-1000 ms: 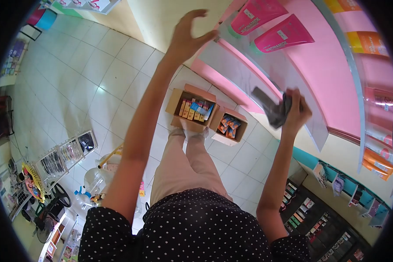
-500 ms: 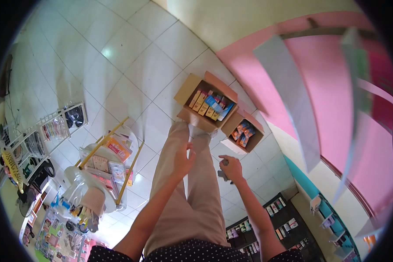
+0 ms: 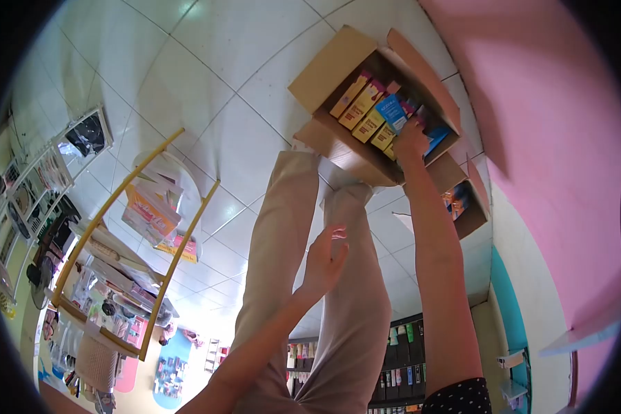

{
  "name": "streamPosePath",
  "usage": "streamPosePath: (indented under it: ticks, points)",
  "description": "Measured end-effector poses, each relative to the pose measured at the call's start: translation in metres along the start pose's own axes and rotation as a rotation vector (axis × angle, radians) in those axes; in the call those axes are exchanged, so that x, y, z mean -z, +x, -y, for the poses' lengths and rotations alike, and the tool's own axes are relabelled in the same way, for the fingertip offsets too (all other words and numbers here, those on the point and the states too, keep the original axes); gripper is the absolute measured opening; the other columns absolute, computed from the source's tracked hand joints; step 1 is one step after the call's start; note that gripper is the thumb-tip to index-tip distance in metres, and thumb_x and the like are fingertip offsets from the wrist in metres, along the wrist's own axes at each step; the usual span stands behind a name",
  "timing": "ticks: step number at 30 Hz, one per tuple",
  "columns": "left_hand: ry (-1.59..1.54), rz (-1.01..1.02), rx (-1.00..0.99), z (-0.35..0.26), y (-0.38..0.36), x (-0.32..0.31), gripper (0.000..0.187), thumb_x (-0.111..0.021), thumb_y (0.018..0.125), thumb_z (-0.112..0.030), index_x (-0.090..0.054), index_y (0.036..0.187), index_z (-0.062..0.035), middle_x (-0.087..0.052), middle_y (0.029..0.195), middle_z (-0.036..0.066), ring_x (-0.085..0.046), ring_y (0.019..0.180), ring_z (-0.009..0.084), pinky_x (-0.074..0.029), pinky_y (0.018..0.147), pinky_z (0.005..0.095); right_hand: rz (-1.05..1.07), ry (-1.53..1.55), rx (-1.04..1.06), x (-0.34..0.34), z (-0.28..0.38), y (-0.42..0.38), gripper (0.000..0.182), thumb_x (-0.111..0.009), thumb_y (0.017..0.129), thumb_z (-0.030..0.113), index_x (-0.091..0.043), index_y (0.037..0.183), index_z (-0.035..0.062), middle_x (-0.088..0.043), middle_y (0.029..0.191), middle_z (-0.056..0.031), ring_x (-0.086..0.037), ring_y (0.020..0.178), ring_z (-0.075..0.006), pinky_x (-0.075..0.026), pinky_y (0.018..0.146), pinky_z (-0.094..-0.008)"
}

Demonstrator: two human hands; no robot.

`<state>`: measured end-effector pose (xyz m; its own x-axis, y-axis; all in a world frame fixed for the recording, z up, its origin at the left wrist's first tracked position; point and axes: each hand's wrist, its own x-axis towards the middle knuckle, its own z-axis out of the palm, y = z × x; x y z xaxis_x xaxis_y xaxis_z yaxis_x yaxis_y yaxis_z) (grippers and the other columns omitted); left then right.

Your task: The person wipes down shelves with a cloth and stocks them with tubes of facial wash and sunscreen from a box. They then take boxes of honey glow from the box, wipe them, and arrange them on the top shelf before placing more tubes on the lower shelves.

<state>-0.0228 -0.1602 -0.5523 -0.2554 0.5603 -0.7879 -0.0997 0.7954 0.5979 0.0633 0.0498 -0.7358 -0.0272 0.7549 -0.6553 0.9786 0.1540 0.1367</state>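
Packet: the blue one (image 3: 391, 110) is lying on top of the contents of the large carton (image 3: 334, 65), slanting, its lower-right end just beside the right hand (image 3: 411, 143) in the view; whether they are touching is unclear.
Yellow boxes: the row (image 3: 361, 107) is running from upper left to lower right inside the large carton, each box's long axis crossing that line, toward the upper right; the packet is resting over the row's upper-right side.
Large carton: it is sitting open on the tiled floor (image 3: 207, 83), flaps spread, its long side following the row.
Right hand: it is reaching in over the near edge and is clearly the nearer one; its fingers are bending downward among the contents, and what they are pinching, if anything, I cannot tell.
Left hand: it is hovering (image 3: 322, 263) above the trousered legs (image 3: 276, 214), well apart from the packet, thumb and fingers loosely spread, holding nothing visible.
Smaller carton: it is standing (image 3: 472, 221) just beside the large one, partly behind the right forearm (image 3: 438, 255), with orange-and-blue packs (image 3: 456, 199) showing inside.
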Motion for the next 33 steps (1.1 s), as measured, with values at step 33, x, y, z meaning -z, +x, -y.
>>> streamPosePath:
  ticks: [33]
  points:
    - [-0.812, -0.126, 0.389, -0.011, 0.069, 0.008, 0.029, -0.056, 0.075, -0.027, -0.049, 0.086, -0.0015, -0.058, 0.077, 0.013, -0.059, 0.062, 0.0182, -0.049, 0.054, 0.0273, 0.026, 0.341, -0.468, -0.019, -0.025, -0.014, 0.054, -0.065, 0.061, 0.032, -0.045, 0.101, 0.0021, -0.054, 0.096, -0.0188, -0.054, 0.088, -0.0314, -0.044, 0.074, -0.0384]
